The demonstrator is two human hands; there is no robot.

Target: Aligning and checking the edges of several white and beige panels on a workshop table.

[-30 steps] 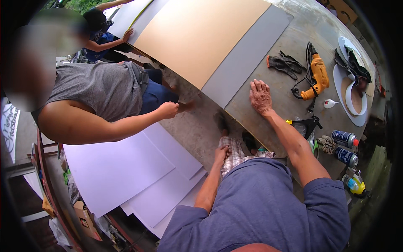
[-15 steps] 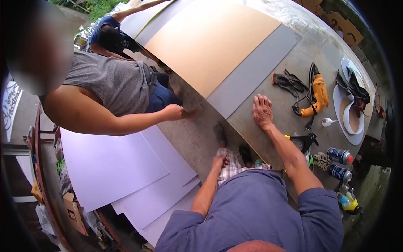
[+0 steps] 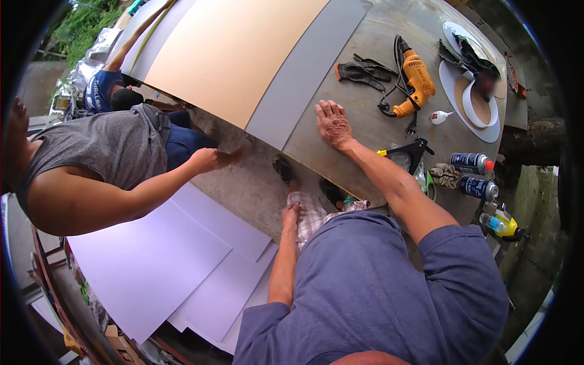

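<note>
A: Your right hand point(image 3: 333, 123) lies palm down on the grey sheet point(image 3: 371, 131), fingers spread and flat, gripping nothing. It sits near that sheet's near edge, just right of the lighter grey strip point(image 3: 307, 73) and the tan board point(image 3: 237, 52) laid beside it.

B: And your left hand point(image 3: 292, 214)?

A: Down at your knee, resting on the checked shorts point(image 3: 313, 210), fingers together and pointing away from you. Nothing pinched there, as far as the view tells.

B: Packages and cans?

A: Off to your right, near the sheet's edge: two dark blue spray cans point(image 3: 477, 175) lying on their sides, one with a red cap, one with a white cap. Below them, a clear bottle with a yellow base point(image 3: 502, 225). A small white tube with a red tip point(image 3: 441, 115) lies beside the orange drill point(image 3: 415, 82). Labels too small to make out.

B: Others nearby?

A: A person in a grey sleeveless shirt point(image 3: 103, 152) on your left, their hand point(image 3: 210, 159) reaching toward the board's edge. Pale lilac sheets point(image 3: 152, 261) lie stacked on the ground below. Black gloves point(image 3: 362, 70) lie left of the drill.
</note>
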